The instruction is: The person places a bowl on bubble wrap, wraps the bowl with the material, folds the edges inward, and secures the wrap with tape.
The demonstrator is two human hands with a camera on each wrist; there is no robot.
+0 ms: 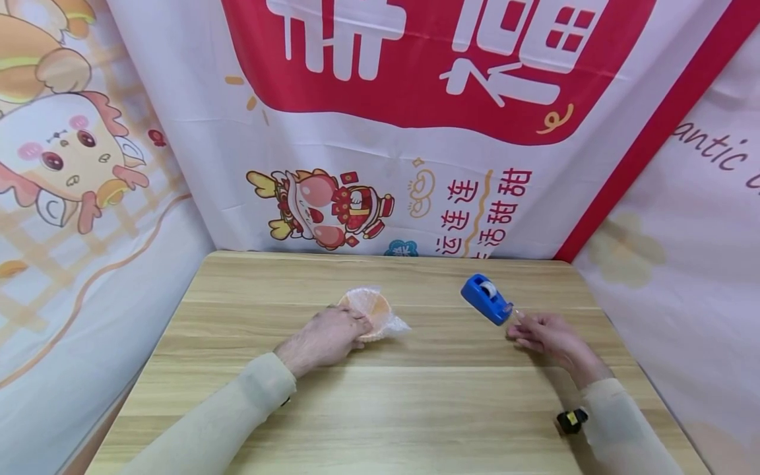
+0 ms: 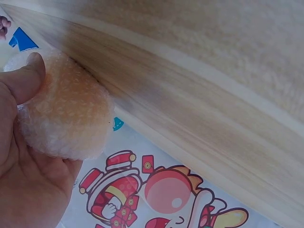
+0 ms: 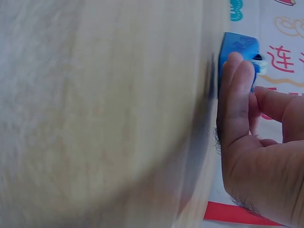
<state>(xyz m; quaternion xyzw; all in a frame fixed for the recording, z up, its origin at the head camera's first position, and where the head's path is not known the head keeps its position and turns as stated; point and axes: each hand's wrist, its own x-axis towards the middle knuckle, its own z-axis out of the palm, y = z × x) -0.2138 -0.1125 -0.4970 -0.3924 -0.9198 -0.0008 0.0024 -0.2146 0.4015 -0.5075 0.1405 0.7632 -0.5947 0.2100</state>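
Observation:
A round orange object wrapped in clear bubble wrap [image 1: 375, 305] is held by my left hand [image 1: 329, 335] left of the table's middle. In the left wrist view, my thumb presses on the bubble wrap [image 2: 66, 111] while the palm and other fingers are round its far side. What the orange object is, the wrap hides. A blue tape dispenser [image 1: 483, 300] with a roll of clear tape [image 1: 489, 288] stands farther right. At its front end my right hand [image 1: 549, 338] pinches the tape's end between thumb and forefinger. The right wrist view shows the other fingers partly covering the dispenser [image 3: 239, 44].
The wooden table [image 1: 380, 409] ends at a printed cloth [image 1: 332, 142] hanging behind it, and more cloth hangs along both sides. A small black device with a yellow mark [image 1: 572, 421] is at the right sleeve's cuff.

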